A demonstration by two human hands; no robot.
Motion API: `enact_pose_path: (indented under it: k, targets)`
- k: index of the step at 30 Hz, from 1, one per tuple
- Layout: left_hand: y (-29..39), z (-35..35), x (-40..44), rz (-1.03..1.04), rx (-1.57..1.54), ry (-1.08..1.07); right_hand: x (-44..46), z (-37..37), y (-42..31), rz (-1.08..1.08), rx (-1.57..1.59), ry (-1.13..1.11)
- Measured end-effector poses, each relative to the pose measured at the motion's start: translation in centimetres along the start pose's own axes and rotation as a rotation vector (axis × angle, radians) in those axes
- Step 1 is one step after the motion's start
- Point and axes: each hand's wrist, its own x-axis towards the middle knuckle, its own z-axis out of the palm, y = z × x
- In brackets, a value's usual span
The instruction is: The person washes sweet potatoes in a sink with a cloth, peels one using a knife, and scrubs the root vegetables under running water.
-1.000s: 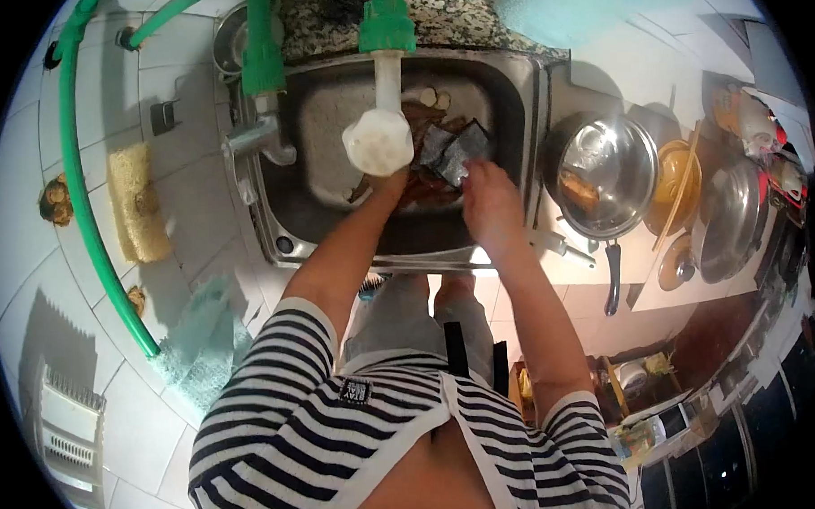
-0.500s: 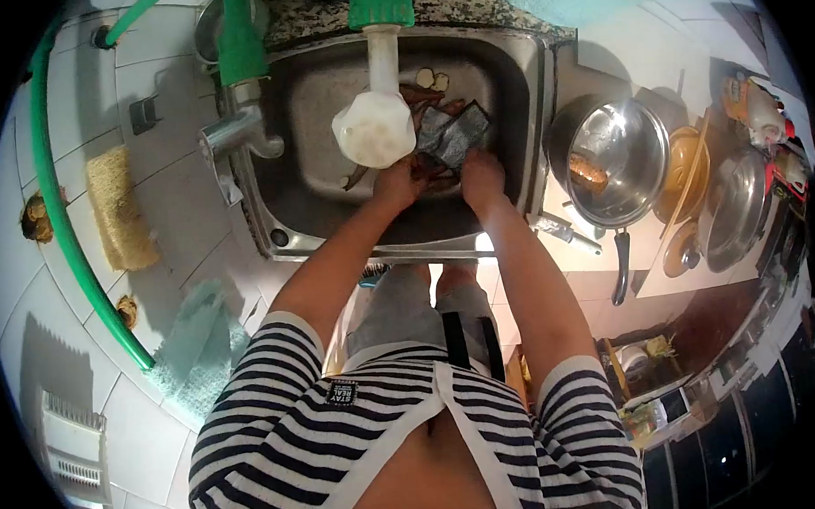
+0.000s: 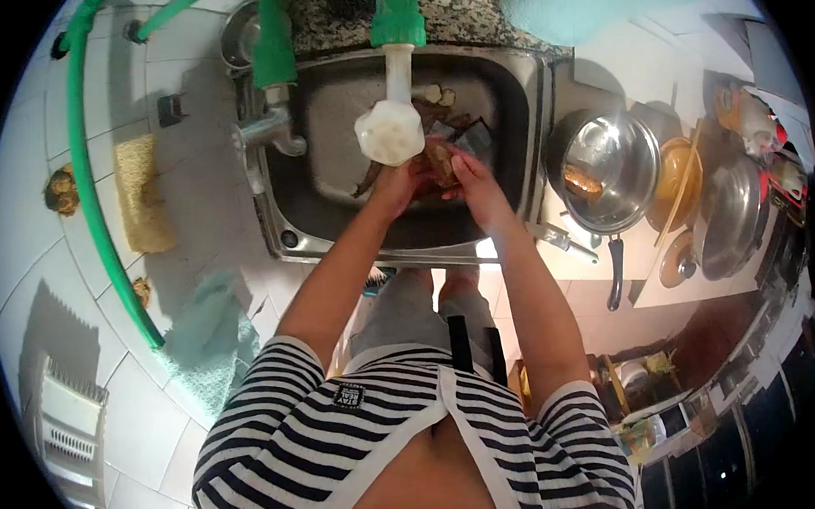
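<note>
Over the metal sink [image 3: 334, 217], my left hand [image 3: 400, 185] and my right hand [image 3: 477, 186] meet around a brown piece [image 3: 439, 162], perhaps a root vegetable or its peel. Both hands have their fingers closed on it. Behind them, a dark grey, shiny packet or cloth [image 3: 475, 137] lies among brown scraps on the sink floor. Two small pale round pieces [image 3: 439, 95] lie farther back. The white tap head [image 3: 389, 134] hangs above the sink and hides part of the scraps, close to my left hand.
Right of the sink stand a steel pot [image 3: 609, 171] with an orange-brown piece inside, a knife [image 3: 563, 242], a yellow-brown bowl [image 3: 672, 178] and a large steel pan [image 3: 729, 212]. A metal faucet [image 3: 269, 132], green pipe [image 3: 81, 158] and loofah [image 3: 141, 194] are at the left.
My right hand has left the grey packet and joined my left hand at the brown piece, which is now raised between them. The view has shifted slightly.
</note>
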Motion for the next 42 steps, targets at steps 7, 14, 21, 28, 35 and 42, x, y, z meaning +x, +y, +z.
enact_pose_path:
  k: [7, 14, 21, 28, 35, 42]
  targets:
    - [4.8, 1.2, 0.8, 0.294, 0.172, -0.096, 1.6, 4.0, -3.3, 0.174, 0.596, -0.089]
    - [4.3, 2.1, 1.0, 0.299, 0.224, 0.309, 4.2, 7.9, -0.2, -0.635, -0.300, 0.390]
    - [8.4, 4.5, -0.8, 0.445, 0.797, -0.038, 3.2, 6.2, -4.1, 0.141, -0.016, 0.076]
    - [4.9, 2.6, 0.7, 0.223, 0.295, 0.244, 2.6, 4.5, -1.2, -0.256, -0.745, 0.233]
    - [5.5, 0.6, 1.3, -0.061, -0.339, -0.039, 8.2, -4.3, 10.4, -0.232, -0.965, 0.646]
    - [4.7, -1.3, 1.9, 0.024, -0.189, 0.048, 0.6, -0.4, -0.5, -0.430, -0.540, 0.532]
